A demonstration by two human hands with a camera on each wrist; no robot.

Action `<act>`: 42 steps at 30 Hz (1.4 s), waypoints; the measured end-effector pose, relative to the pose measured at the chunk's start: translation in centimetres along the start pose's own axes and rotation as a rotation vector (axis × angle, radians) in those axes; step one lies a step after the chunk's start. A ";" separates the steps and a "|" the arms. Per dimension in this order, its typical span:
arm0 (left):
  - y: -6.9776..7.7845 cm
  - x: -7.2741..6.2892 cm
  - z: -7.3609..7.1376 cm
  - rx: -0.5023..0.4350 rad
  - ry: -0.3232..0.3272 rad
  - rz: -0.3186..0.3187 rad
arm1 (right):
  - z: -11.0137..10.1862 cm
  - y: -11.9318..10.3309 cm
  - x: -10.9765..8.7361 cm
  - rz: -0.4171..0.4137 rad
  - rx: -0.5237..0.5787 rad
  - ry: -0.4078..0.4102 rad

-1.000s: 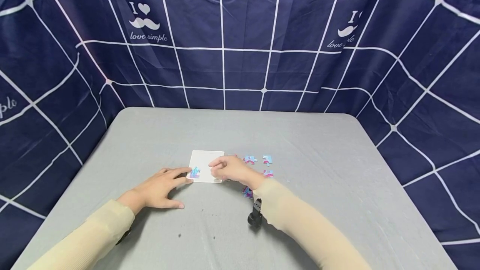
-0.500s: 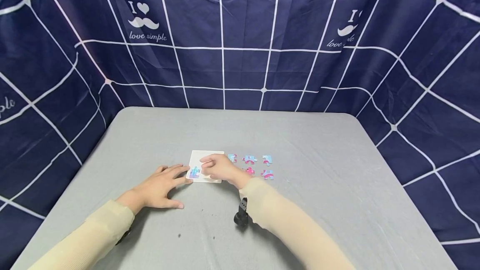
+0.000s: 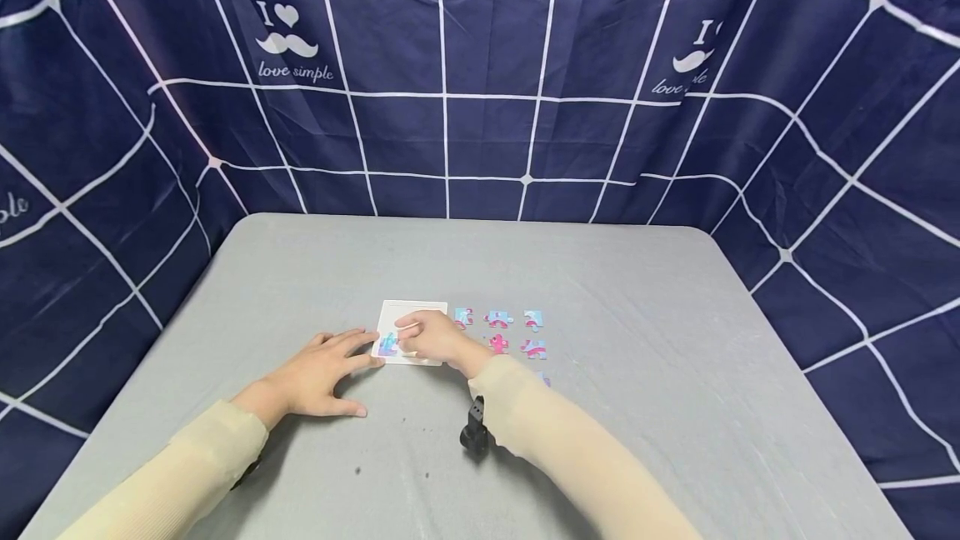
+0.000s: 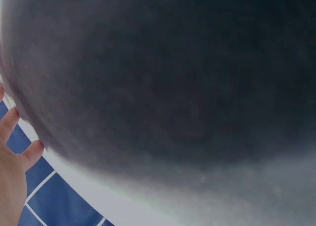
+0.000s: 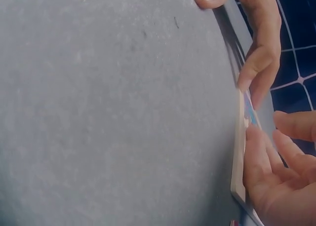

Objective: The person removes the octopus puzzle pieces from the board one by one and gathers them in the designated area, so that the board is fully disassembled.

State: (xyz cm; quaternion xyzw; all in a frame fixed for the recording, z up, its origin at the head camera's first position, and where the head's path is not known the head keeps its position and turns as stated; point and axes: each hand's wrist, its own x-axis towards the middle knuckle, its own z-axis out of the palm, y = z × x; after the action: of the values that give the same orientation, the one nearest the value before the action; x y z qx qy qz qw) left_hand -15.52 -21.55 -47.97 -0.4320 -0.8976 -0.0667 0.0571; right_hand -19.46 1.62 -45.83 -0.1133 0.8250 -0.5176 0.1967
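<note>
A white square puzzle board [image 3: 412, 307] lies on the grey table. One blue and purple jigsaw piece [image 3: 387, 345] sits in its lower left corner. My left hand [image 3: 318, 373] rests flat with spread fingers, index and middle fingertips on the board's left edge. Over the board, my right hand [image 3: 435, 336] has curled fingers, pinching a jigsaw piece that the fingers almost wholly hide, right beside the corner piece. In the right wrist view, the right thumb [image 5: 254, 142] is down on the board [image 5: 238, 171] near the blue piece.
Right of the board lie loose jigsaw pieces in rows: a blue one [image 3: 533, 320], a pink and blue one [image 3: 498, 319], a pink one [image 3: 498, 344] and others, some partly under the right sleeve [image 3: 540, 407]. A dark blue checked curtain [image 3: 480, 132] stands behind the table.
My right hand has moved left across the board to beside the corner piece, uncovering several loose pieces while the sleeve covers a lower one. My left hand has stayed in place.
</note>
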 end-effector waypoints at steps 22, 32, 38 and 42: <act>-0.2 -0.1 0.2 -0.012 0.013 0.000 | 1.5 -0.4 0.6 0.050 0.119 0.165; -0.3 0.0 0.2 -0.005 0.028 0.008 | 1.8 -0.5 0.6 0.034 0.047 0.147; -0.2 0.0 0.1 -0.007 0.013 0.002 | 1.9 -0.6 0.5 0.049 0.045 0.155; -0.2 0.0 0.0 -0.013 0.006 -0.004 | 1.9 -0.5 0.6 0.048 0.049 0.152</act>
State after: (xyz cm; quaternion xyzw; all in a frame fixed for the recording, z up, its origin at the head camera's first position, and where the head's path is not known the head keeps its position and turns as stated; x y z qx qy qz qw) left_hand -15.63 -21.65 -48.02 -0.4305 -0.8977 -0.0741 0.0567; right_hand -19.13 -0.34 -46.27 -0.0491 0.8271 -0.5398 0.1488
